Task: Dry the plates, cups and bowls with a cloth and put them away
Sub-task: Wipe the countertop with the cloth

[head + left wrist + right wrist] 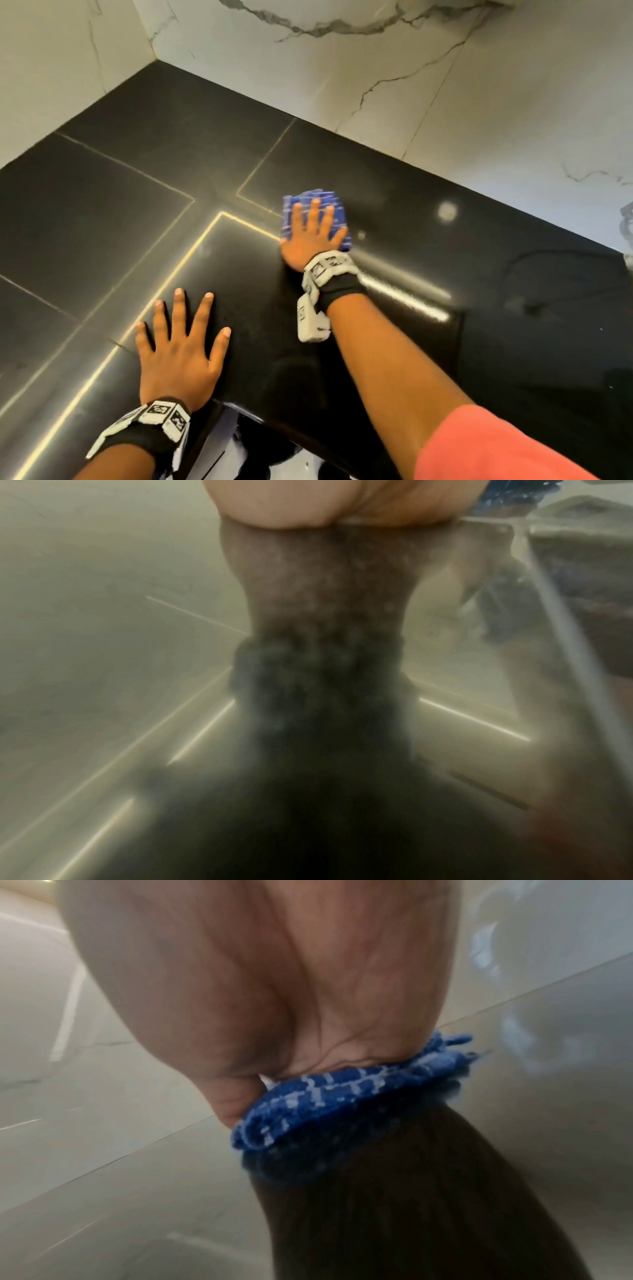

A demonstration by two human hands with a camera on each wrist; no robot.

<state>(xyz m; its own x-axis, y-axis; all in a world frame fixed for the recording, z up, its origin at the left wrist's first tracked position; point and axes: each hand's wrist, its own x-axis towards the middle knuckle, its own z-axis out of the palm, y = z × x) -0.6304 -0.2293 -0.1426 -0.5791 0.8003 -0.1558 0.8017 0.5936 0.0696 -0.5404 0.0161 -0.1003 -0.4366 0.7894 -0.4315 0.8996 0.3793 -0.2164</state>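
Currently your right hand (313, 236) presses flat on the cloth (318, 209), far right of your flat left hand (180, 349); no crockery visible.

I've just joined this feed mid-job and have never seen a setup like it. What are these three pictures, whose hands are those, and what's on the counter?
There is no machine here: a person works with bare hands, wearing a camera on the head and one on each wrist.

The wide picture is from the head camera, looking down on a black counter below a marble wall. The left hand lies flat on the counter, fingers spread, holding nothing. The right hand presses flat on a blue checked cloth.

The other two pictures are from the wrist cameras, very close and blurred. The right wrist view shows the palm on the cloth. The left wrist view shows mostly the heel of the left hand and its dark reflection.

No plates, cups or bowls can be made out in any view.
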